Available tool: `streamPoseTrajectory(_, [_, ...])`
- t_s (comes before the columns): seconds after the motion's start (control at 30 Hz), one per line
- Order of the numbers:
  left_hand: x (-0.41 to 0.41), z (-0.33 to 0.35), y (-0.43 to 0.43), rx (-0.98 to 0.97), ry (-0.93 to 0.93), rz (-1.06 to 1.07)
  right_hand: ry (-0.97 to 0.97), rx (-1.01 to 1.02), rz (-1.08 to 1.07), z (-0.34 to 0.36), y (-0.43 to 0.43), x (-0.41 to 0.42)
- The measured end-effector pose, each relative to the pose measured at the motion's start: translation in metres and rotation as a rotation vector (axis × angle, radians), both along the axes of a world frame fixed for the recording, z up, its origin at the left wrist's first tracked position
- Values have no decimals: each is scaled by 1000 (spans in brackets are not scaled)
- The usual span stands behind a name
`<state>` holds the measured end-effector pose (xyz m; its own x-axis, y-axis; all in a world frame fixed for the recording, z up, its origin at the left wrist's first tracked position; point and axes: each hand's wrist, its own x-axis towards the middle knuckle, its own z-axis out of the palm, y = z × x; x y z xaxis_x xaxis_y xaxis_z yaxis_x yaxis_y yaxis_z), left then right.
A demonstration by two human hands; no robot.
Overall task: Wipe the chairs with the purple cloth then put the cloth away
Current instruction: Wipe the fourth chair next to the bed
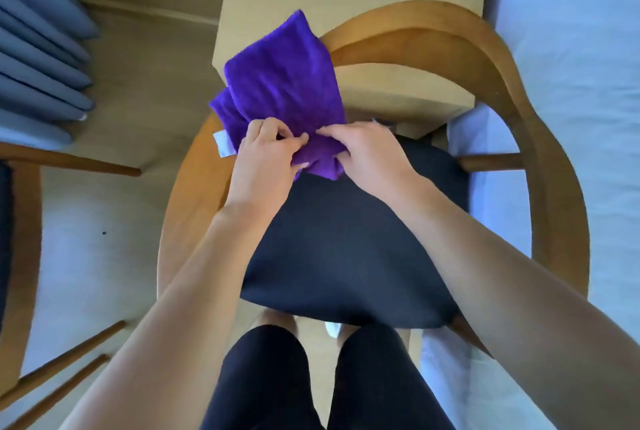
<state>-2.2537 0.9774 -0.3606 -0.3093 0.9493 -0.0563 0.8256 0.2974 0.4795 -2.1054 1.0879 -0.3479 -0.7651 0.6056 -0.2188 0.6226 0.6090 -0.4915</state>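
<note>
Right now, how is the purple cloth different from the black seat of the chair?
The purple cloth is bright and bunched in folds; the black seat is dark and lies smooth. The cloth is gripped by the left hand and the right hand, while the seat sits in the wooden frame. The cloth looks smaller than the seat. Both look like soft fabric.

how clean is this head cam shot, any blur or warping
Head view: wide-angle stretch swells the forearms toward the bottom corners; soft throughout, slight blur where the left hand and right hand hold the purple cloth; even daylight, bluish cast, no glare.
</note>
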Motion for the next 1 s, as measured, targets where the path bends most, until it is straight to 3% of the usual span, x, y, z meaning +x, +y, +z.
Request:
streamPoseTrajectory(0.13, [19,0,1,-540,-217,-100,-282,-367,53,-7,-6,36])
streamPoseTrajectory(0.23, [29,-16,8,-700,-414,-83,-385,-550,66,-27,4,55])
streamPoseTrajectory(0.3, [30,-35,18,-737,-500,-27,-316,-584,-59,-50,13,63])
streamPoseTrajectory(0.37, [31,-59,31,-642,-512,123,-213,-453,-243,-80,15,67])
streamPoseTrajectory(0.47, [45,-98,35,-289,-151,241,-199,46,-352,-124,-1,72])
streamPoseTrajectory(0.57, [71,-126,14,30,45,207,-46,155,-371,-154,-33,73])
streamPoseTrajectory(0.73, [106,-186,-35,-72,119,61,-104,201,-297,-193,-81,70])
streamPoseTrajectory(0.9, [107,-203,-30,32,111,121,-17,415,-340,-209,-83,51])
streamPoseTrajectory(1.0, [105,-209,-26,68,77,135,58,434,-366,-216,-76,41])
